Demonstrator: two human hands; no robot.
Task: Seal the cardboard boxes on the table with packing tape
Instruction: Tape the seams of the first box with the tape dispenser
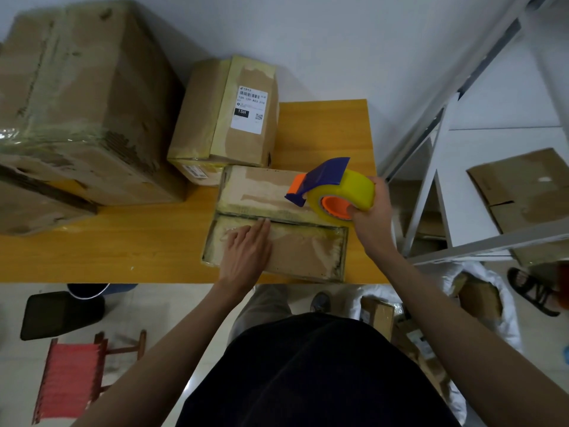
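Flat box lies at the near right part of the orange table, its two top flaps meeting at a seam that runs left to right. Left hand lies palm down on the near flap, fingers straight and pressed together, tips touching the seam. Right hand grips the tape dispenser at the box's right end, above the far flap; fingers curled round the yellow roll, thumb on the orange core. Dispenser's blue and orange head points left along the seam. Cannot tell if the head touches the cardboard.

Labelled box stands just behind the flat box, resting on another small box. Big box takes up the table's left side, wrapped in old tape, stacked on a further carton.

White shelf to the right of the table, folded cardboard on it. On the floor: red stool, black bin, white bag with small parcels, a sandal. The person wears a dark top, arms bare.
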